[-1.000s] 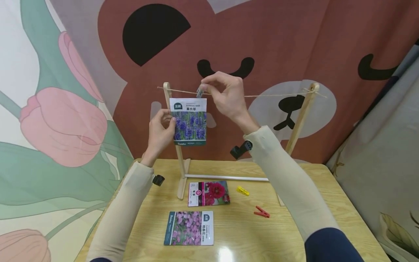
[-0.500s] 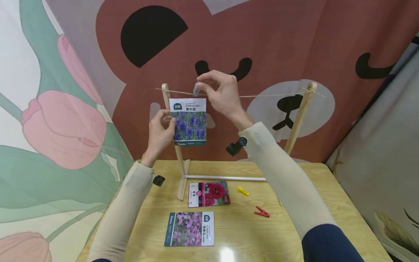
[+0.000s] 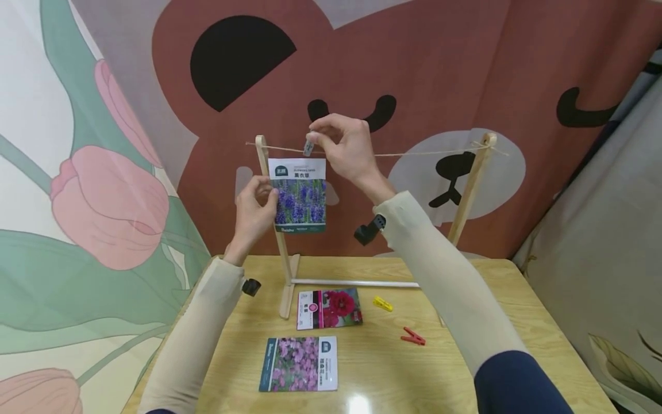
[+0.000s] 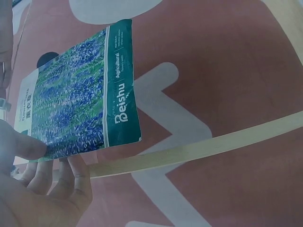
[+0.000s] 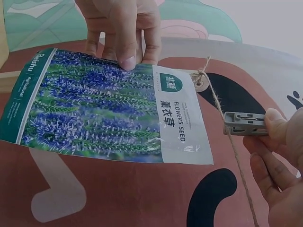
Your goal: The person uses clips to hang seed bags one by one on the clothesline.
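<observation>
My left hand (image 3: 254, 208) pinches the left edge of a lavender seed packet (image 3: 300, 198), thumb in front and fingers behind. The packet hangs upright, its white top edge just below the twine (image 3: 403, 154). Above that edge, my right hand (image 3: 349, 148) pinches a grey clothespin (image 3: 308, 146) between thumb and forefinger. In the right wrist view the clothespin (image 5: 245, 124) overlaps the twine (image 5: 230, 137), apart from the packet's top (image 5: 189, 118). The left wrist view shows the packet's green lower band (image 4: 122, 85) and my left thumb on its front.
The twine runs between two wooden posts (image 3: 470, 190), joined low by a white rod (image 3: 357, 283). On the table (image 3: 383, 368) lie a red-flower seed packet (image 3: 338, 309), a pink-flower seed packet (image 3: 298, 363), a yellow clothespin (image 3: 383, 303) and a red clothespin (image 3: 412, 336). A printed curtain hangs behind.
My right hand has shifted slightly left with the grey clothespin, along the twine above the packet. My left hand and the lavender packet stay nearly still.
</observation>
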Demonstrator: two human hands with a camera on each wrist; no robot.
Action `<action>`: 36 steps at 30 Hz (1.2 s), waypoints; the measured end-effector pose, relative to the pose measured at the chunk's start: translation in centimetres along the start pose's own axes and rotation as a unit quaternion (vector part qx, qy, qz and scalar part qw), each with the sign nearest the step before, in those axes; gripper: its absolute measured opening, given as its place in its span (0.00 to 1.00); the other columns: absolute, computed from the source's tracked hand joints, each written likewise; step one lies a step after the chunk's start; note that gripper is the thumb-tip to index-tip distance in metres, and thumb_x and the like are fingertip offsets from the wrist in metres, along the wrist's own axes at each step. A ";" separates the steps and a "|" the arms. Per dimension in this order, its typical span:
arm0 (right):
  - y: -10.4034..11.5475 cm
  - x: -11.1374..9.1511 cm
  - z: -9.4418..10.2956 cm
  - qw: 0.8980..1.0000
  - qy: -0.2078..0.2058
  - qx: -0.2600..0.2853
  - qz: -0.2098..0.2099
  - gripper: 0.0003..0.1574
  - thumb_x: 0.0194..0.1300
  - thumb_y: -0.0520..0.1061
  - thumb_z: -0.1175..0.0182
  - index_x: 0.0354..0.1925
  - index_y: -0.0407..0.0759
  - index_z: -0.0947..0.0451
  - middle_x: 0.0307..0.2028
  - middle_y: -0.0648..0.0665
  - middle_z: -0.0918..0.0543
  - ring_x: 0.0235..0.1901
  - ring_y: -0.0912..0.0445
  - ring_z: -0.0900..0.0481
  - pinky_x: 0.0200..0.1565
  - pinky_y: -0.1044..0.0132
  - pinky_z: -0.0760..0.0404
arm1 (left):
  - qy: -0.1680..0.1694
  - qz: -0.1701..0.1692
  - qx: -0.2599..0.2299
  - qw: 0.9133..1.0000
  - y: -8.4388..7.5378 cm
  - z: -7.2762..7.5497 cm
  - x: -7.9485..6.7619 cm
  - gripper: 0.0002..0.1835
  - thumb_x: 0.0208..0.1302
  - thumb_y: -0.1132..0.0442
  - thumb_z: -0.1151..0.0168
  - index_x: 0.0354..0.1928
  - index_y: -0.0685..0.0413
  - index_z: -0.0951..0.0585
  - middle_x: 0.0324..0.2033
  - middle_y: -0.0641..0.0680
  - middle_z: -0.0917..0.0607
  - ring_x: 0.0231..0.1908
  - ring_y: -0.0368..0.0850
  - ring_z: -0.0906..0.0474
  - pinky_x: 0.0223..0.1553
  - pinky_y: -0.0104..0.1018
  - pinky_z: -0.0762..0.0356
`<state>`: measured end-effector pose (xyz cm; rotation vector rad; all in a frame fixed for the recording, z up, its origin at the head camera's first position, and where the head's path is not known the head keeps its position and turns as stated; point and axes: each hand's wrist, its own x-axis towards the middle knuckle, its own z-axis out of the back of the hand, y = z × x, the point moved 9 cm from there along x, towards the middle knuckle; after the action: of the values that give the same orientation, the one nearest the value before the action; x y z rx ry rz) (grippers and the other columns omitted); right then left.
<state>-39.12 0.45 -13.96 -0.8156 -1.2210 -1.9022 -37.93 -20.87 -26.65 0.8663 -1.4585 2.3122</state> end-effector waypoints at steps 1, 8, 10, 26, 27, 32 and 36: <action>-0.1 0.1 -0.1 1.000 0.002 -0.003 -0.003 0.10 0.73 0.42 0.30 0.48 0.38 0.10 0.40 0.43 0.07 0.36 0.54 0.10 0.44 0.63 0.15 | 0.000 0.000 0.000 1.000 0.0 0.0 0.1 0.14 0.77 0.70 0.40 0.60 0.68 0.21 0.45 0.67 0.11 0.45 0.60 0.13 0.50 0.52 0.17; -0.4 0.5 -0.5 1.000 0.013 -0.010 -0.025 0.11 0.73 0.43 0.31 0.49 0.38 0.10 0.41 0.43 0.07 0.37 0.53 0.10 0.40 0.66 0.19 | 0.005 0.002 -0.005 1.000 0.1 0.0 0.3 0.14 0.77 0.69 0.40 0.60 0.68 0.21 0.45 0.67 0.11 0.46 0.61 0.13 0.51 0.53 0.17; -0.4 0.5 -0.6 0.999 0.018 -0.012 -0.030 0.11 0.74 0.43 0.31 0.50 0.39 0.10 0.41 0.43 0.07 0.37 0.53 0.10 0.39 0.66 0.19 | 0.005 0.003 -0.002 1.000 0.1 0.0 0.3 0.14 0.78 0.69 0.41 0.60 0.68 0.21 0.45 0.67 0.11 0.46 0.61 0.13 0.51 0.53 0.17; -0.5 0.6 -1.3 0.996 0.060 -0.027 -0.053 0.15 0.75 0.44 0.33 0.55 0.40 0.11 0.44 0.43 0.07 0.42 0.51 0.09 0.40 0.64 0.16 | 0.009 -0.001 0.015 1.000 -0.3 0.0 0.4 0.15 0.79 0.68 0.41 0.61 0.67 0.21 0.46 0.67 0.12 0.46 0.61 0.15 0.51 0.54 0.19; -0.5 0.6 -1.5 0.996 0.064 -0.031 -0.053 0.15 0.76 0.44 0.33 0.56 0.40 0.12 0.45 0.43 0.07 0.41 0.52 0.09 0.39 0.64 0.17 | 0.008 -0.002 0.016 1.000 -0.3 0.0 0.3 0.15 0.79 0.68 0.41 0.62 0.66 0.21 0.46 0.67 0.12 0.46 0.61 0.15 0.51 0.55 0.19; -0.4 0.6 -1.9 0.995 0.077 -0.036 -0.056 0.16 0.76 0.45 0.34 0.57 0.40 0.12 0.45 0.43 0.07 0.41 0.55 0.09 0.38 0.66 0.17 | 0.007 -0.003 0.020 1.000 -0.4 0.1 0.2 0.15 0.79 0.67 0.41 0.62 0.65 0.21 0.46 0.66 0.12 0.46 0.61 0.14 0.51 0.56 0.18; -0.3 0.6 -2.0 0.995 0.081 -0.040 -0.050 0.16 0.77 0.45 0.34 0.57 0.40 0.12 0.46 0.43 0.07 0.41 0.56 0.10 0.39 0.65 0.17 | 0.005 -0.001 0.022 1.000 -0.4 0.1 0.2 0.15 0.79 0.68 0.41 0.62 0.66 0.21 0.47 0.66 0.11 0.47 0.61 0.13 0.53 0.56 0.17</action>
<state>-39.93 -1.50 -14.33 -0.6376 -1.1101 -2.0669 -37.78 -20.82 -26.20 0.8656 -1.4061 2.3533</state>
